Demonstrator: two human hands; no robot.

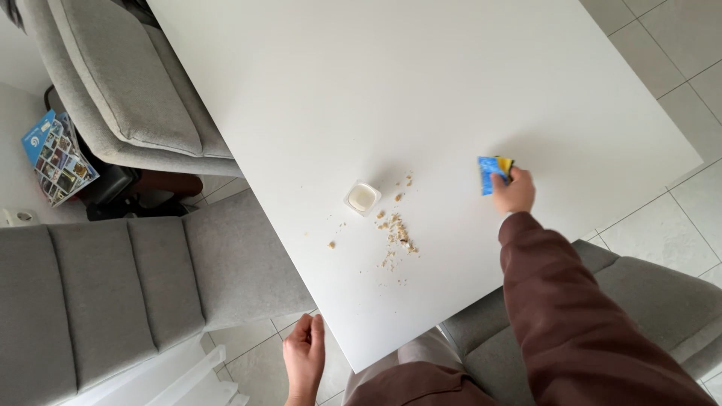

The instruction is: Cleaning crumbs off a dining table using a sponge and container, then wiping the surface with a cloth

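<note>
While the right hand (514,192) grips the blue sponge (493,172) in closed fingers, it should be pressed flat on the table (421,83). The crumbs (396,233) lie left of those fingers, beside a small cup (362,198). The left hand (304,355), loosely curled and empty, is held off the table.

The table (421,90) is white. The crumbs (396,231) on it are light brown. The little cup (362,198) is white. The sponge (495,173) is blue and yellow. The sleeve (571,316) is dark red-brown. The chairs (113,293) are grey. The floor tiles (677,68) are pale grey.
</note>
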